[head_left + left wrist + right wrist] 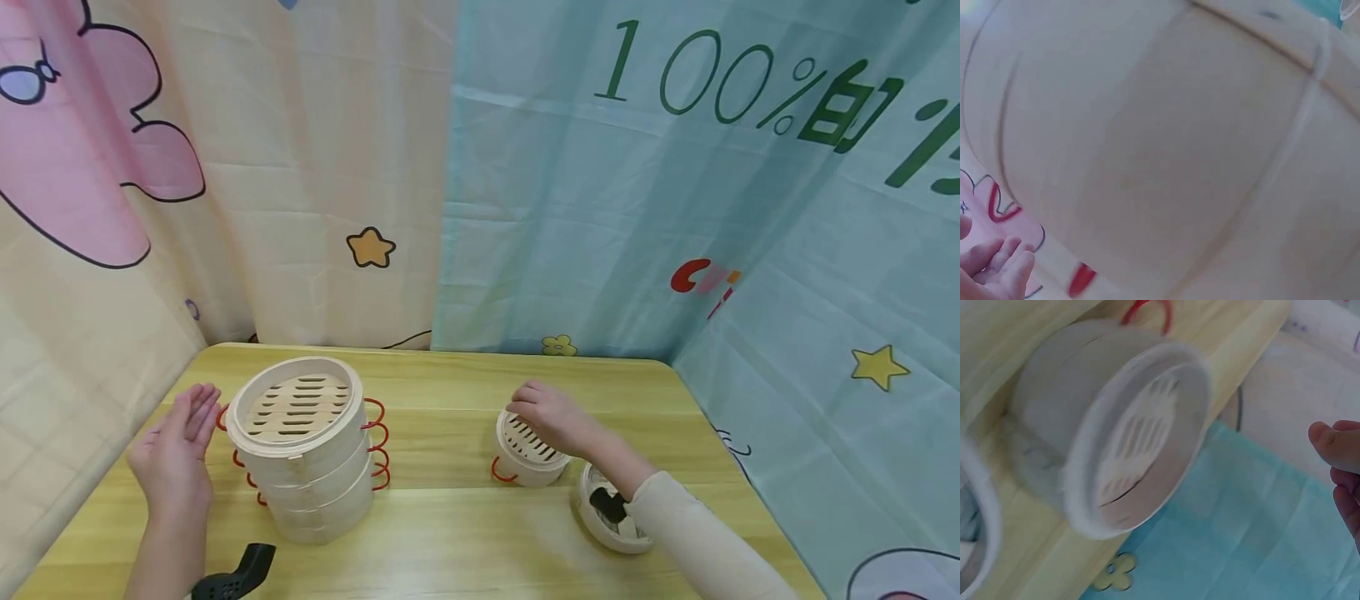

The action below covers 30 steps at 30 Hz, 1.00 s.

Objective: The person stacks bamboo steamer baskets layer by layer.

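Observation:
A tall stack of pale round steamer baskets [318,487] with red loop handles stands on the left of the table, its slatted inside [300,407] showing at the top. Beside its left side is my left hand [174,454], fingers extended near a red loop. In the left wrist view the basket wall [1147,156] fills most of the picture. Over the far rim of a smaller steamer basket [531,468] hovers my right hand [555,417]. The right wrist view shows those fingers [1344,450] loosely bent, holding nothing, apart from the slatted basket [1054,412].
A low round container [618,542] sits right of the small basket, partly hidden by the right forearm and a black wrist device [609,504]. Behind the wooden table [450,542] hang printed curtains [525,167], with more at both sides.

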Available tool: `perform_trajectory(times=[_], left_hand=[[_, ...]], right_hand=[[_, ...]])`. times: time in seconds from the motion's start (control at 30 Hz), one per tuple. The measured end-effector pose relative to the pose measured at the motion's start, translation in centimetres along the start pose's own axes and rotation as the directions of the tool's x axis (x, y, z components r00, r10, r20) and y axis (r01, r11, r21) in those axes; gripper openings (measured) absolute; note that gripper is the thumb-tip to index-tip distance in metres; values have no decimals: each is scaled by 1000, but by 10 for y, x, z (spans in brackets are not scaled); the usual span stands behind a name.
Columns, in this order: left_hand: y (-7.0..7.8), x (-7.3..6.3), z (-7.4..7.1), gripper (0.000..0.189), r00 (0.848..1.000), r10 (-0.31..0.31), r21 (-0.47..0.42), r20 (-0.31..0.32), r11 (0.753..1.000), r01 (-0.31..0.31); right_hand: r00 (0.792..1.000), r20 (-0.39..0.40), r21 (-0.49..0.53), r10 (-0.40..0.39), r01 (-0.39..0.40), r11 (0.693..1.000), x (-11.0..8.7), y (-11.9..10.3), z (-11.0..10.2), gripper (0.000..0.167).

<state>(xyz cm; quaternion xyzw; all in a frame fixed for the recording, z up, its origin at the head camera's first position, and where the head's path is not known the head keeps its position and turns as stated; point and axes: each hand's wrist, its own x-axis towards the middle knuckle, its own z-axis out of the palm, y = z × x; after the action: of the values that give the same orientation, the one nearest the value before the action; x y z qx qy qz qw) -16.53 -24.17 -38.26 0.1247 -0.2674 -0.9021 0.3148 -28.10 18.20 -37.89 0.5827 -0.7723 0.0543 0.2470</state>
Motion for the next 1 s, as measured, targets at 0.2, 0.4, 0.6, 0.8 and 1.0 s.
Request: perform_trajectory(times=[0.2,0.4,0.6,0.8,1.0], left_hand=[[5,-1,13,16,999,-28,111,47,994,23],[-18,36,-19,28,991,4,261,137,964,-40],[-33,61,-49,33,980,57,302,193,946,-115],[-12,13,-3,20,989,-32,266,143,964,-7],[-2,-9,30,13,991,-97,241,92,968,73]], right_hand=[[973,195,-61,124,-114,992,-56,26,5,19],[954,258,-19,150,-150,988,-80,30,6,21],[944,315,17,100,-111,994,-80,25,8,17],[918,395,-5,43,-45,999,-80,22,13,18],[922,385,-41,23,-8,999,-85,25,19,14]])
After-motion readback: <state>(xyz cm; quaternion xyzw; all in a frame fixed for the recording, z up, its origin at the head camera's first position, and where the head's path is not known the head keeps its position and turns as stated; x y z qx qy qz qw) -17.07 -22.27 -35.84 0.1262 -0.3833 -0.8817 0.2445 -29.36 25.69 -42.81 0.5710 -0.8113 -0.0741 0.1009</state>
